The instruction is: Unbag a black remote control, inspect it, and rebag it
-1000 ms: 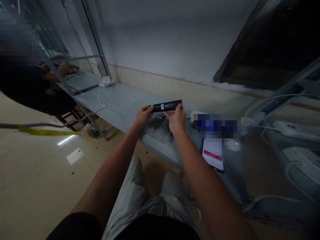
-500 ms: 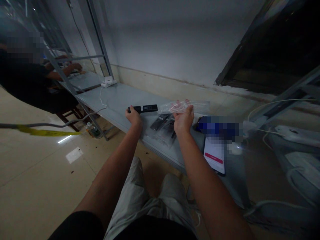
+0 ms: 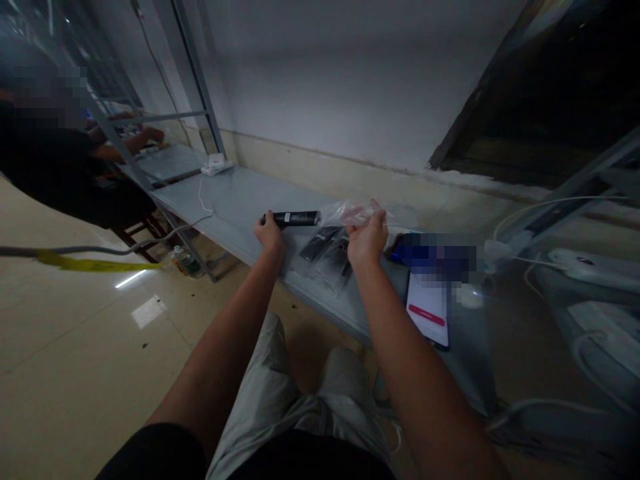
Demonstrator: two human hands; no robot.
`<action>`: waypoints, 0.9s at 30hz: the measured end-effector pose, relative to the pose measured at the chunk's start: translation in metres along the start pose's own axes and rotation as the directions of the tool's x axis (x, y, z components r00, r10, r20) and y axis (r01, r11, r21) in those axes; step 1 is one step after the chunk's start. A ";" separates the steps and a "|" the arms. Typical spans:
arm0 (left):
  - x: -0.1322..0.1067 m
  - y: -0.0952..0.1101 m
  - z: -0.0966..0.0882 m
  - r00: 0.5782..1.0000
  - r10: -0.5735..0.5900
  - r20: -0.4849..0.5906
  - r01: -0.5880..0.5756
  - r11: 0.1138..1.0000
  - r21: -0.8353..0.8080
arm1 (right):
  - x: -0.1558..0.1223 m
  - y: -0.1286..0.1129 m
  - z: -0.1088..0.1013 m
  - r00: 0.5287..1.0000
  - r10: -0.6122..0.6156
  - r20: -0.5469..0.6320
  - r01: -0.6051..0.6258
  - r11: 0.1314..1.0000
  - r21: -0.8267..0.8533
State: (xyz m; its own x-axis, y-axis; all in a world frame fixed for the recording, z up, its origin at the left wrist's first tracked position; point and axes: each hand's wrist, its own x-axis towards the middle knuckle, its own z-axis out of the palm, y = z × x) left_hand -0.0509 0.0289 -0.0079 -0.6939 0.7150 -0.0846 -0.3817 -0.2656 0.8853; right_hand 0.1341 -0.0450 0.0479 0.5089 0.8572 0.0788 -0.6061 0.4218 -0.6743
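Note:
My left hand (image 3: 269,233) is closed around the left end of a slim black bar-shaped device (image 3: 303,219) with a small white label, much like a remote control. It lies level above the table. The device's right end meets the left end of a clear plastic bag (image 3: 340,213); whether it is inside the mouth I cannot tell. My right hand (image 3: 369,237) grips the bag with thumb and fingers, some showing through the film. Below, between my hands, similar black devices (image 3: 317,245) lie on the table, with clear plastic bags (image 3: 327,277) over or beside them.
The narrow grey table (image 3: 245,190) runs along the wall. On the right lie a lit phone (image 3: 427,310), a blue item (image 3: 415,250) and white power strips (image 3: 595,267) with cables. A white box (image 3: 216,165) stands at the left. Beyond the metal frame sits another person (image 3: 50,160).
My left hand has moved slightly right, bringing the black device up against the bag. The bag has bunched and shifted a little around my right hand, which stays nearly in place.

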 end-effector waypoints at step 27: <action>-0.020 0.008 0.006 0.949 -0.163 0.269 0.213 0.962 -0.169 | -0.007 0.010 0.001 0.993 0.106 0.041 -0.100 0.985 -0.141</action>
State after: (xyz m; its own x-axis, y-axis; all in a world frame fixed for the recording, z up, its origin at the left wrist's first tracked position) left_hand -0.0361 0.0165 0.0040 -0.4322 0.8960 -0.1017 -0.6186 -0.2125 0.7564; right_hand 0.1235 -0.0465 0.0416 0.4162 0.9085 0.0364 -0.5612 0.2881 -0.7759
